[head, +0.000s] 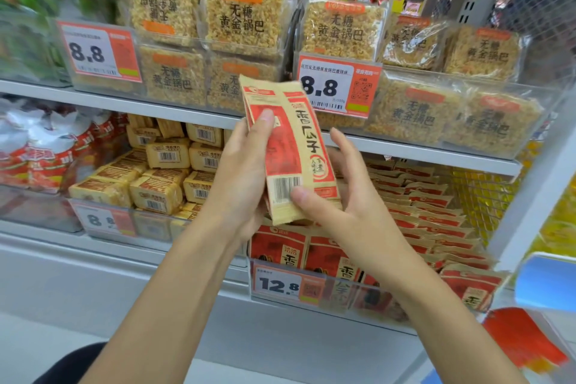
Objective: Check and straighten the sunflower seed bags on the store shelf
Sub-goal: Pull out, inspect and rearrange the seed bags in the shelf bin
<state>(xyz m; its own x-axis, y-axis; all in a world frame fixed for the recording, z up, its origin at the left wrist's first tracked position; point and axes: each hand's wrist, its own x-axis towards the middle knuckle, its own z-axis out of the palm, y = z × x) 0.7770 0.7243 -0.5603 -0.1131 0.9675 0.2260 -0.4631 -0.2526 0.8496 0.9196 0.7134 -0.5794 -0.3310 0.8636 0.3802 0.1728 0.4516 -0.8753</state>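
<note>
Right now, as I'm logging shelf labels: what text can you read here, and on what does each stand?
"香瓜子": the raised sunflower seed bag.
"无糖 黄金锅巴": the rice crust packs above.
"8.8": the left price tag.
"8.8": the middle price tag.
"12.8": the lower price tag.
Barcodes, fine print and the other tags: too small or blurred to read.

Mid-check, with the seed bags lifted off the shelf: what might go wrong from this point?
1. The held bags look like a thin stack, tilted, pinched by the left hand and right hand, thumbs in front; one might slide out and drop.
2. The shelf row leans in overlapping layers; pushing the stack back in could knock it further askew.
3. A corner may catch the price tag holder.
</note>
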